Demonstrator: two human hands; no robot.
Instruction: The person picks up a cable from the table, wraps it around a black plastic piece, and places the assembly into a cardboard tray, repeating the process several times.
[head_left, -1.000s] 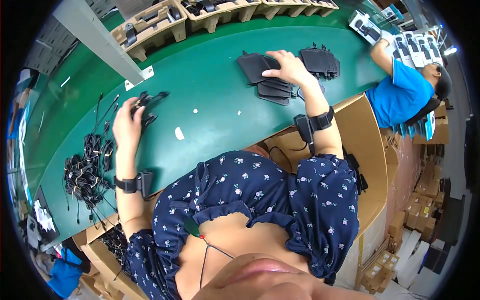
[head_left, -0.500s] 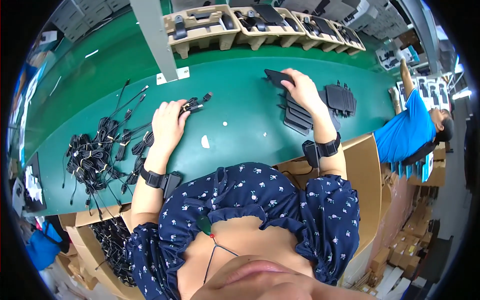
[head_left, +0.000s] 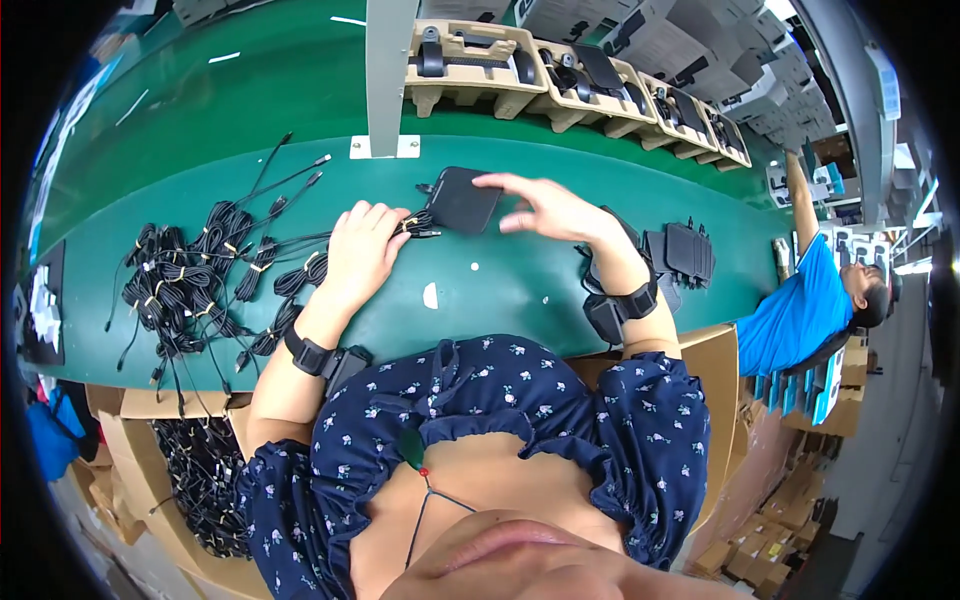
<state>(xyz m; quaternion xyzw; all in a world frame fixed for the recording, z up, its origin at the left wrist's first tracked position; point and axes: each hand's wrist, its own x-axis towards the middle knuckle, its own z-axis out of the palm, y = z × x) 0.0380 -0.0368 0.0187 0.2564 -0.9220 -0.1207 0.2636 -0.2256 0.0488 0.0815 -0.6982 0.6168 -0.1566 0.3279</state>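
Observation:
My left hand [head_left: 368, 243] rests on the table with its fingers closed over a bundled black cable [head_left: 416, 224], whose end sticks out past the fingertips. Right beside that bundle is a flat black rectangular plate [head_left: 465, 200] with rounded corners and a small tab on its left. My right hand [head_left: 548, 210] reaches in from the right, thumb and fingers apart, its index fingertip touching the plate's upper right edge. Left of my left hand lies a tangled heap of tied black cables [head_left: 190, 280]. More black plates [head_left: 682, 255] are stacked to the right, partly behind my right forearm.
Beige moulded trays [head_left: 480, 75] with black parts stand in a row at the back. A grey post [head_left: 390, 90] rises from the table [head_left: 480, 300]. Open cardboard boxes flank me; the left box [head_left: 140, 480] holds cables. A person in blue [head_left: 800, 310] works at right.
My right hand has brought the black plate left, next to the cable bundle, and its fingers have spread. My left hand still holds the bundle. The view has shifted slightly.

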